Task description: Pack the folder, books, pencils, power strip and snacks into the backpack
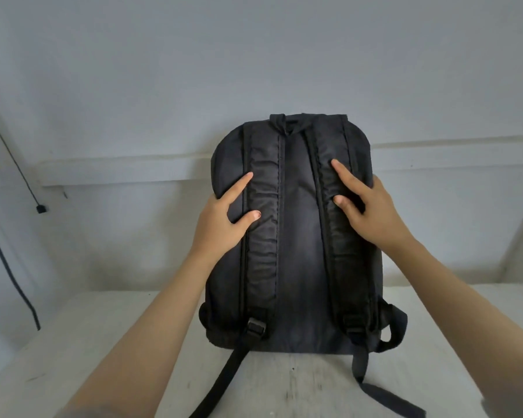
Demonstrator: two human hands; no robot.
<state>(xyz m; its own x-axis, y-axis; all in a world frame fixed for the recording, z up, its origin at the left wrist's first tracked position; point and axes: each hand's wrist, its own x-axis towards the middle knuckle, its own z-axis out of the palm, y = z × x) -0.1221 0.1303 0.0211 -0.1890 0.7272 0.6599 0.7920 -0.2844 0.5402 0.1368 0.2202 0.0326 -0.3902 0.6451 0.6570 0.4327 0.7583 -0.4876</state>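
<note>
Both our left hand and right hand clasp the sides of the standing backpack; no loose items visible, progress unclear.

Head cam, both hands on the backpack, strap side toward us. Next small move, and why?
Probably turn the backpack round: only its back panel and shoulder straps show, no zip or opening in view. The left hand and right hand hold its sides, and it stands upright on the table, so a rotation looks easy.
</note>
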